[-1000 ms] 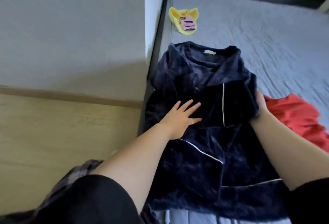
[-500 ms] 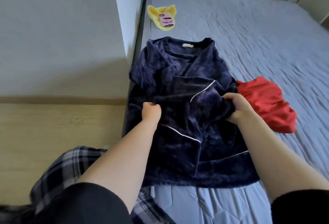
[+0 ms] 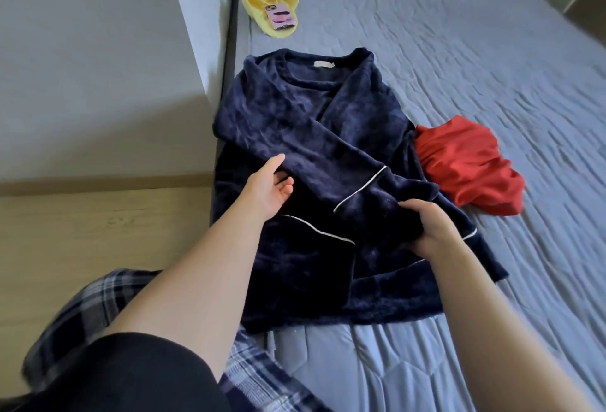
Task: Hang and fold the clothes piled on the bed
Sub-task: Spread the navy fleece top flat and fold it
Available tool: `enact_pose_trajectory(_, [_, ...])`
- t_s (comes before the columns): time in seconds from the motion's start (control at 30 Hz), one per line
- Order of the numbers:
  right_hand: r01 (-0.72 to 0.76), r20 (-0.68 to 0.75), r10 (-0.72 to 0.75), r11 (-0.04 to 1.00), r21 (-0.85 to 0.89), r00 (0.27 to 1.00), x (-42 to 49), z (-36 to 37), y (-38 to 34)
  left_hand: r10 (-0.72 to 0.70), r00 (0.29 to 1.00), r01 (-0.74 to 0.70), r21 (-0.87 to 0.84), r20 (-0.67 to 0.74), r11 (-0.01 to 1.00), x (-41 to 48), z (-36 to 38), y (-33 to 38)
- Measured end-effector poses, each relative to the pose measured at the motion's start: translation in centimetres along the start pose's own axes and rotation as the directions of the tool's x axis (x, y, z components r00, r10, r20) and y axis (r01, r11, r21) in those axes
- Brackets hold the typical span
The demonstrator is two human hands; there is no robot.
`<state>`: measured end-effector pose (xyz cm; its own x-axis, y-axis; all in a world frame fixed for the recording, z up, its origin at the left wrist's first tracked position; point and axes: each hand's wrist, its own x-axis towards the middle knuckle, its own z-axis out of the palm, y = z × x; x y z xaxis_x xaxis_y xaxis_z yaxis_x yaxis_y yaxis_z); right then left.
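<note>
The sleeve of a navy robe has been drawn across it, gripped by the right hand; the left hand, clenched before, is opened.

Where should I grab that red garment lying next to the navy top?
Probably pinch the red garment at its bunched upper fold, coming from above on its right side. It lies crumpled with no clear hem or collar showing. Its left edge is up against the navy top, and only bare bed lies to its right.
</note>
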<state>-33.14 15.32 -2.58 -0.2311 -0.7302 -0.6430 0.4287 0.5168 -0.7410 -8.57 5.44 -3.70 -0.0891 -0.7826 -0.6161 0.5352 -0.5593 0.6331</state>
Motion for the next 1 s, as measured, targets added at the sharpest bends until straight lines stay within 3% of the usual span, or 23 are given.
enact_pose_trajectory(0.1, [0.027,0.012,-0.028,0.990,0.138,1.000,-0.1,-0.4,-0.5,-0.053,0.998,0.045,0.199,0.031,0.979,-0.5,1.3,0.6])
enact_pose_trajectory(0.17, [-0.012,-0.031,0.015,0.996,0.093,0.999,-0.1,0.0,0.2,-0.156,0.986,0.113,0.470,0.052,0.875,-1.2,1.8,-0.4])
enact_pose_trajectory(0.23, [-0.070,-0.082,0.071,0.997,0.023,0.994,0.1,0.5,1.6,-0.229,0.971,0.148,0.587,0.066,0.796,-1.8,2.1,-2.2])
enact_pose_trajectory(0.3, [-0.035,-0.171,0.038,0.999,0.021,0.985,0.0,0.6,2.2,-0.236,0.968,0.170,0.458,0.090,0.873,-2.2,2.4,-3.3])
enact_pose_trajectory(0.37, [0.139,-0.334,-0.128,0.990,0.008,0.934,0.1,0.1,1.7,-0.259,0.942,0.211,0.223,0.212,0.952,-2.1,2.2,-3.2])
enact_pose_trajectory(0.4, [0.245,-0.422,-0.240,0.969,-0.042,0.874,-0.2,-0.3,1.4,-0.304,0.906,0.259,0.185,0.295,0.948,-2.1,2.0,-3.0])
enact_pose_trajectory(0.47, [0.328,-0.506,-0.430,0.902,-0.282,0.747,-0.8,-1.2,1.0,-0.453,0.808,0.353,0.305,0.376,0.884,-2.3,1.4,-3.0])
enact_pose_trajectory(0.5, [0.266,-0.488,-0.482,0.855,-0.446,0.728,-1.0,-1.7,1.2,-0.524,0.775,0.364,0.429,0.353,0.827,-2.3,1.1,-3.3])
enact_pose_trajectory(0.53, [0.131,-0.443,-0.485,0.771,-0.623,0.754,-1.4,-1.9,1.6,-0.571,0.762,0.352,0.544,0.305,0.761,-2.4,0.8,-3.7])
enact_pose_trajectory(0.6, [-0.115,-0.332,-0.451,0.444,-0.888,0.828,-1.6,-2.2,3.0,-0.577,0.789,0.326,0.650,0.214,0.687,-2.4,0.4,-4.3])
enact_pose_trajectory(0.63, [-0.118,-0.269,-0.527,0.302,-0.946,0.806,-1.6,-2.0,3.5,-0.558,0.806,0.318,0.649,0.200,0.691,-2.3,0.4,-4.3])
enact_pose_trajectory(0.67, [-0.058,-0.171,-0.643,0.193,-0.979,0.746,-1.7,-1.5,3.6,-0.533,0.823,0.311,0.628,0.198,0.713,-2.2,0.5,-4.2])
enact_pose_trajectory(0.73, [0.129,0.039,-0.833,0.039,-0.991,0.552,-1.7,0.0,3.8,-0.449,0.874,0.298,0.525,0.186,0.797,-2.0,0.8,-4.0])
enact_pose_trajectory(0.77, [0.186,0.115,-0.860,-0.024,-0.982,0.498,-1.4,0.9,3.7,-0.391,0.903,0.280,0.449,0.176,0.848,-1.9,0.9,-3.9])
enact_pose_trajectory(0.8, [0.197,0.165,-0.834,-0.070,-0.978,0.526,-1.1,1.5,3.8,-0.335,0.927,0.257,0.361,0.171,0.897,-1.7,1.0,-3.7])
enact_pose_trajectory(0.87, [0.093,0.189,-0.647,-0.181,-0.979,0.739,-0.4,2.8,3.9,-0.238,0.958,0.210,0.179,0.158,0.961,-1.2,0.8,-3.4])
enact_pose_trajectory(0.9, [0.044,0.168,-0.570,-0.225,-0.973,0.804,-0.1,3.3,3.7,-0.197,0.970,0.183,0.106,0.142,0.977,-0.9,0.5,-3.0])
enact_pose_trajectory(0.93, [0.029,0.163,-0.568,-0.238,-0.971,0.807,0.2,4.0,3.2,-0.158,0.980,0.154,0.045,0.122,0.987,-0.6,0.1,-2.6])
enact_pose_trajectory(1.0, [0.146,0.238,-0.679,-0.190,-0.971,0.694,0.7,6.2,2.0,-0.093,0.992,0.098,-0.061,0.088,0.993,0.1,-0.5,-1.8])
